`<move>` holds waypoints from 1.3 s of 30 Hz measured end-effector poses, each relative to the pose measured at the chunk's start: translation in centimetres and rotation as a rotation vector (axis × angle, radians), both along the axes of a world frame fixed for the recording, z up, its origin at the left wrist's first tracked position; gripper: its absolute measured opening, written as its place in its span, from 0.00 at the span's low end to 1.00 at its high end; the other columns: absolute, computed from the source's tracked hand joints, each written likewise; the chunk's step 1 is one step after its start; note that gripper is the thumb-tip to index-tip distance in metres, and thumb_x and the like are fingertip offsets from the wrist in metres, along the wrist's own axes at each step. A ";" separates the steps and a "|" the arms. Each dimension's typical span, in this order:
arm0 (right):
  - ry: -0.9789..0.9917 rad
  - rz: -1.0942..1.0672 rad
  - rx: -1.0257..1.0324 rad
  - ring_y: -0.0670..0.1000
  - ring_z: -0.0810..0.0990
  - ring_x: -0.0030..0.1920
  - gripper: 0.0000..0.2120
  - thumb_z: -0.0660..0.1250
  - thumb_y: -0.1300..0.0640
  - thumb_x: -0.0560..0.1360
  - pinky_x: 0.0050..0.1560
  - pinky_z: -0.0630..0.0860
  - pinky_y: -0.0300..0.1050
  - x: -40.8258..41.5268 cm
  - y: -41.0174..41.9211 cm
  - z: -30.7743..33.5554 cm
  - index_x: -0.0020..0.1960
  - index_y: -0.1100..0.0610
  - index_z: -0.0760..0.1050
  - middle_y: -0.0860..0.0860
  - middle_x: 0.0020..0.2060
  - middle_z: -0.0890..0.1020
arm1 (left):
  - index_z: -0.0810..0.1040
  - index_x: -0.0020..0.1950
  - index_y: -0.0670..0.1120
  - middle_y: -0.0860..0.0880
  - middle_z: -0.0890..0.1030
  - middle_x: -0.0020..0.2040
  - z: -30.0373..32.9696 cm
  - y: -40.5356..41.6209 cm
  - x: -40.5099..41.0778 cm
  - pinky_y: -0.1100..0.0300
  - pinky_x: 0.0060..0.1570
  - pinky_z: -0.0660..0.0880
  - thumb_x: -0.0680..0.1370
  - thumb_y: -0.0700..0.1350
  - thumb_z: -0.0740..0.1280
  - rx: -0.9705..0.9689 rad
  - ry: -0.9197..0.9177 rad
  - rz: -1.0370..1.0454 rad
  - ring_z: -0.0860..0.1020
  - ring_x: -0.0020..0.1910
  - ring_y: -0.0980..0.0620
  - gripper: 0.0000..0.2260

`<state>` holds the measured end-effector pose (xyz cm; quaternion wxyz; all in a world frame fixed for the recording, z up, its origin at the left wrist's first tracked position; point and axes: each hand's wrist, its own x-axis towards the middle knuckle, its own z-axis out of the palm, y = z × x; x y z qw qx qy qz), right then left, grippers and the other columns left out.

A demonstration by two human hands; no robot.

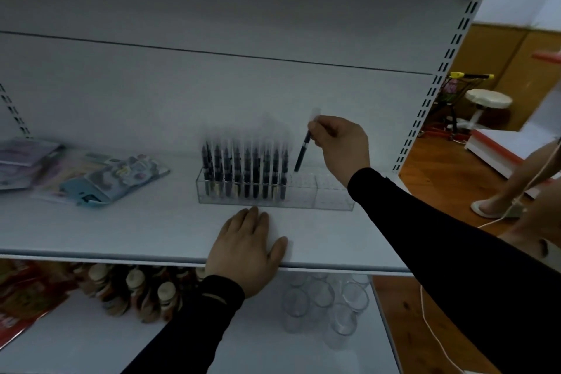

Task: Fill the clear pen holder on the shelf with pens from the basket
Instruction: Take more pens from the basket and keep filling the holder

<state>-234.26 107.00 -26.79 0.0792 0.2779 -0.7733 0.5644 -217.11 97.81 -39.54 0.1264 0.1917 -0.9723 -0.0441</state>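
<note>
From the head camera we see one white shelf [151,231] at chest height, and on it one clear pen holder [303,194], a long transparent block standing near the middle of the board. Its left and middle parts are packed with dark pens [246,167] standing upright; they blur together, so we cannot give an exact count beyond roughly ten across the front row. The right part of the holder shows bare slots.

Our right hand [343,146] is raised above the holder's right half, its fingers pinching one black pen [302,153] near the top. That pen hangs tilted, tip down, just above the first free slots beside the filled rows, not yet touching the holder as far as we can tell. Our left hand [246,249] lies flat on the front edge of the shelf, fingers straight and spread, fingertips just short of the holder's front wall, holding nothing. Both arms wear black sleeves.

At the left end of the same shelf lie a few flat stationery packs [100,176], overlapping; any printing on them is too blurred to read.

On the lower shelf we see a cluster of brown bottles with pale caps [136,288], red packets [24,291] with unreadable writing, and a group of clear drinking glasses [324,304], about eight.

To the right stand one white stool [485,100], one small trolley with yellow handles [470,77], and another person's leg [516,179] on the wooden floor.
</note>
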 end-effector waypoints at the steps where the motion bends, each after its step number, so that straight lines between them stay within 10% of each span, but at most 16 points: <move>1: 0.000 0.000 0.000 0.50 0.83 0.46 0.09 0.68 0.53 0.78 0.56 0.79 0.47 -0.1 -0.1 0.0 0.51 0.58 0.83 0.50 0.42 0.84 | 0.80 0.59 0.39 0.38 0.80 0.59 0.0 0.0 0.0 0.46 0.58 0.75 0.76 0.61 0.54 -0.001 0.008 0.002 0.79 0.57 0.40 0.29; 26: 0.120 0.006 0.129 0.47 0.81 0.44 0.11 0.66 0.54 0.79 0.50 0.75 0.30 -0.2 -0.9 -0.7 0.54 0.59 0.82 0.51 0.45 0.85 | 0.80 0.59 0.39 0.39 0.80 0.59 -0.3 0.1 -0.2 0.47 0.58 0.74 0.76 0.60 0.54 -0.050 0.088 0.010 0.79 0.57 0.40 0.29; 39: 0.103 0.041 0.153 0.47 0.80 0.44 0.10 0.66 0.55 0.79 0.56 0.78 0.45 0.3 -1.2 -2.4 0.53 0.59 0.82 0.50 0.44 0.84 | 0.80 0.60 0.40 0.40 0.80 0.60 -0.2 0.2 -0.1 0.48 0.59 0.73 0.76 0.61 0.54 -0.025 0.049 0.016 0.78 0.59 0.41 0.29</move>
